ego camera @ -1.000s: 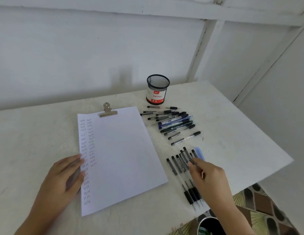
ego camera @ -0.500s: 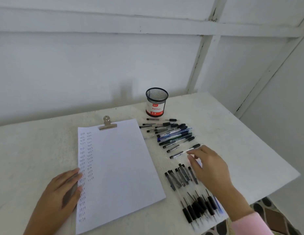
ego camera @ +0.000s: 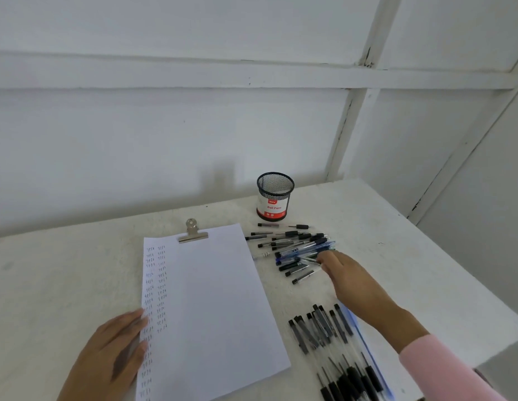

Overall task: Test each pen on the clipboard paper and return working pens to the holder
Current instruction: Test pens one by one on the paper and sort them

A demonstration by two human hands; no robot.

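Right hand (ego camera: pixel 348 282) fingertips hidden among loose pens (ego camera: pixel 292 247); grip unclear.

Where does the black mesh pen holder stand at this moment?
In the head view, the pen holder stands upright at the far side of the table, right of the clipboard clip and just behind the loose pile of pens.

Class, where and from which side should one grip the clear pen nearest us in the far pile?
Pinch the clear pen mid-barrel from above, probably: it lies flat on the table at the near edge of the pile, nothing on top, right hand beside it.
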